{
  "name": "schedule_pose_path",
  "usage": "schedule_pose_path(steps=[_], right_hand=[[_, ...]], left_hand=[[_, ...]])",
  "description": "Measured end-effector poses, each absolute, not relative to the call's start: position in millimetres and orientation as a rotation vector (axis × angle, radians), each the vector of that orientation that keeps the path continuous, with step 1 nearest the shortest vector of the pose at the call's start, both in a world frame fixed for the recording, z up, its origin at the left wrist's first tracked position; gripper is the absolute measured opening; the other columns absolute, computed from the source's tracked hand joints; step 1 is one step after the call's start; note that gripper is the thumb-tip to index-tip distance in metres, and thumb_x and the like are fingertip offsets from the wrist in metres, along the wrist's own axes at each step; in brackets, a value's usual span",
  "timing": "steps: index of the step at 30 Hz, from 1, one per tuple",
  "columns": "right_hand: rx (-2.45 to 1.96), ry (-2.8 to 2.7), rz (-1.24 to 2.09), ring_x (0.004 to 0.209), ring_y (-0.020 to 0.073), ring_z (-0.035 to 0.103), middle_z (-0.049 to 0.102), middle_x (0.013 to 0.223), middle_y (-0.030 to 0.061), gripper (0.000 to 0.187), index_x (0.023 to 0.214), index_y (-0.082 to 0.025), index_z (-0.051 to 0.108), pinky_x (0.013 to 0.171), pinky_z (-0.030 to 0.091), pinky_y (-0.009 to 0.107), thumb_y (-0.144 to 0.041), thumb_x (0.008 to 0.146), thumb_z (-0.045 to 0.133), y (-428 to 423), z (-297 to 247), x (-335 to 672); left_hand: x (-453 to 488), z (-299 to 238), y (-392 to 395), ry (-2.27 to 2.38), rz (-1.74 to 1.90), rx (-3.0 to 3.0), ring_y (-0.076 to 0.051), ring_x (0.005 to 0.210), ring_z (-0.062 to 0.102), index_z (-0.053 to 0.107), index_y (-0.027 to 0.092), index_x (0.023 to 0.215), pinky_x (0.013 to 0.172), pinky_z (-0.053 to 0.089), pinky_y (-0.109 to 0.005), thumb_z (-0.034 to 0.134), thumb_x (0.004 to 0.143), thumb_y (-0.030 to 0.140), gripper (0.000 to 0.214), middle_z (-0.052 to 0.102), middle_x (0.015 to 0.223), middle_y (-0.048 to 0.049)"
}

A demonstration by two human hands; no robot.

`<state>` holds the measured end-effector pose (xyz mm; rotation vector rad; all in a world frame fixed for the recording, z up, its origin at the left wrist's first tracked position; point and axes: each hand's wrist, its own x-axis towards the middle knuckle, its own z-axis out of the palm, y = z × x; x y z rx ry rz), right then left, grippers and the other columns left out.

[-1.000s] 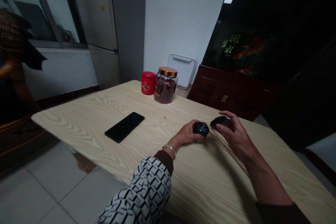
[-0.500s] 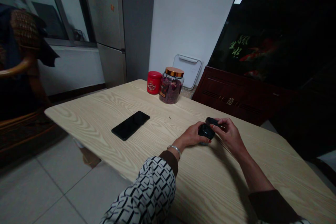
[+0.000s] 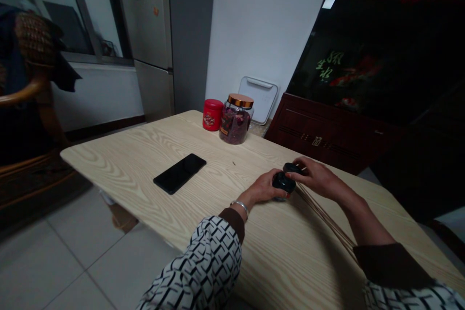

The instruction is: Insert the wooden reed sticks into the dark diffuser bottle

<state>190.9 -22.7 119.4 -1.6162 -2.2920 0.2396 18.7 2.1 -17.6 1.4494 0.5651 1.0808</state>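
Note:
Over the right part of the table, my left hand is wrapped round a small glossy black rounded container. Its lower edge looks glassy, and fingers cover part of it. Just beyond it, my right hand grips a black round lid between thumb and fingers. The lid is tilted beside the container's top; whether they touch I cannot tell. Several thin brown sticks run from beneath my right hand back along the forearm. Whether that hand also holds them is hidden.
A black phone lies on the wooden table. Farther back stand a red canister and a copper-lidded jar of dark red dried contents. A white board leans on the wall behind. A dark fish tank rises at the right.
My right hand has turned flatter over the lid and its forearm has shifted right, showing more of the thin sticks. My left hand keeps its grip on the container.

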Motion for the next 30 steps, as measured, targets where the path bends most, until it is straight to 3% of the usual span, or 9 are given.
schedule_pose_path(steps=[3, 5, 9, 13, 18, 20, 22, 25, 30], right_hand=[[-1.857, -2.246, 0.014, 0.083, 0.0298, 0.068, 0.073, 0.089, 0.0101, 0.052, 0.1, -0.023, 0.064, 0.074, 0.05, 0.04, -0.071, 0.078, 0.061, -22.0, 119.8, 186.7], [-1.899, -2.188, 0.015, 0.086, 0.0313, 0.069, 0.074, 0.097, 0.012, 0.057, 0.109, -0.023, 0.063, 0.076, 0.05, 0.042, -0.072, 0.08, 0.058, -21.2, 117.2, 186.1], [-1.583, -2.084, 0.416, 0.109, 0.0292, 0.066, 0.065, 0.129, 0.0135, 0.06, 0.13, -0.024, 0.057, 0.089, 0.052, 0.042, -0.067, 0.089, 0.05, -20.4, 115.9, 190.5], [-1.347, -2.064, 0.766, 0.104, 0.0269, 0.069, 0.07, 0.12, 0.0095, 0.056, 0.13, -0.026, 0.06, 0.087, 0.055, 0.041, -0.057, 0.083, 0.063, -19.5, 118.6, 199.2], [-1.714, -2.118, 0.325, 0.073, 0.0245, 0.068, 0.073, 0.085, 0.0055, 0.057, 0.127, -0.026, 0.061, 0.071, 0.055, 0.039, -0.059, 0.081, 0.066, -14.8, 112.9, 204.7], [-1.735, -2.116, 0.284, 0.08, 0.0256, 0.07, 0.074, 0.095, 0.0078, 0.061, 0.135, -0.027, 0.057, 0.076, 0.055, 0.04, -0.061, 0.084, 0.061, -16.6, 111.2, 204.7], [-1.577, -2.148, 0.415, 0.1, 0.0266, 0.07, 0.069, 0.123, 0.0108, 0.064, 0.142, -0.028, 0.051, 0.086, 0.055, 0.04, -0.058, 0.086, 0.06, -20.9, 111.6, 204.6], [-1.323, -2.282, 0.599, 0.126, 0.0281, 0.058, 0.055, 0.146, 0.0091, 0.063, 0.143, -0.029, 0.051, 0.095, 0.053, 0.039, -0.051, 0.085, 0.065, -26.1, 115.5, 202.9], [-1.524, -2.4, 0.214, 0.105, 0.0301, 0.067, 0.072, 0.117, 0.0099, 0.045, 0.117, -0.026, 0.067, 0.089, 0.052, 0.042, -0.057, 0.084, 0.063, -22.7, 124.2, 188.8]], left_hand=[[17.3, -15.4, 0.4, 0.58, 1.084, 1.472, -0.027, 0.11, 0.059, 0.059, 0.018, 0.126, 0.101, 0.046, -0.044, 0.088, 0.058, 0.02, 0.074, 0.064, 0.115, -0.0105], [17.0, -15.3, 0.2, 0.587, 1.095, 1.488, -0.026, 0.111, 0.059, 0.058, 0.018, 0.127, 0.102, 0.046, -0.044, 0.088, 0.058, 0.02, 0.075, 0.064, 0.116, -0.0103], [18.5, -19.6, 3.0, 0.585, 1.088, 1.5, -0.025, 0.107, 0.06, 0.057, 0.017, 0.129, 0.099, 0.047, -0.043, 0.089, 0.059, 0.022, 0.078, 0.065, 0.113, -0.0101], [19.9, -22.6, 5.4, 0.575, 1.09, 1.487, -0.023, 0.105, 0.061, 0.056, 0.017, 0.131, 0.099, 0.047, -0.042, 0.089, 0.058, 0.023, 0.08, 0.066, 0.112, -0.0098], [18.3, -20.3, 3.9, 0.596, 1.084, 1.506, -0.025, 0.107, 0.06, 0.056, 0.018, 0.13, 0.097, 0.047, -0.041, 0.089, 0.059, 0.024, 0.079, 0.064, 0.115, -0.0104], [18.0, -19.6, 3.4, 0.607, 1.079, 1.507, -0.025, 0.107, 0.06, 0.056, 0.018, 0.13, 0.097, 0.047, -0.041, 0.089, 0.058, 0.024, 0.079, 0.064, 0.115, -0.0102], [18.1, -19.4, 3.0, 0.606, 1.075, 1.499, -0.025, 0.107, 0.06, 0.057, 0.018, 0.129, 0.097, 0.047, -0.041, 0.09, 0.058, 0.024, 0.078, 0.064, 0.113, -0.0099], [18.2, -18.6, 2.6, 0.583, 1.083, 1.478, -0.025, 0.106, 0.06, 0.057, 0.018, 0.128, 0.096, 0.048, -0.04, 0.089, 0.058, 0.024, 0.077, 0.064, 0.112, -0.0095], [16.6, -16.4, 1.5, 0.558, 1.08, 1.494, -0.023, 0.103, 0.06, 0.059, 0.016, 0.124, 0.091, 0.049, -0.037, 0.088, 0.059, 0.023, 0.071, 0.065, 0.111, -0.0095]])
